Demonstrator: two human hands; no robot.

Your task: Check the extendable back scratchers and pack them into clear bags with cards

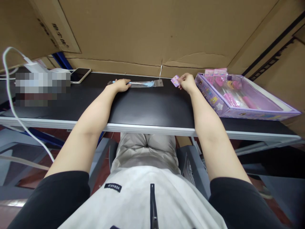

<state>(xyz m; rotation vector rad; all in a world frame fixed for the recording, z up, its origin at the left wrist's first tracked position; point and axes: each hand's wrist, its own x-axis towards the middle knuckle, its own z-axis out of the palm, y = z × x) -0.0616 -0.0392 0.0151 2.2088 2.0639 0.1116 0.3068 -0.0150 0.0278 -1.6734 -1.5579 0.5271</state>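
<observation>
My left hand [122, 85] is closed over the left part of a clear plastic sleeve [159, 83] lying flat on the table. Inside the sleeve is a light-blue long-handled utensil [149, 84] with curved prongs at its right end; its exact kind is unclear. Between the thumb and fingers of my right hand [187, 83] is a small pink-and-purple printed card [175, 80], pinched by its right edge. The card is just above the table, apart from the sleeve. Beside my right forearm stands a purple display box [220, 106] with several bagged pink pieces [232, 92] in it.
The black table [152, 109] has a pale metal front edge. Cardboard walls [143, 35] close off its back and sides. At the left lie a phone [80, 75], a white charger [35, 67] and a blurred patch. A white cable [17, 119] hangs over the front edge.
</observation>
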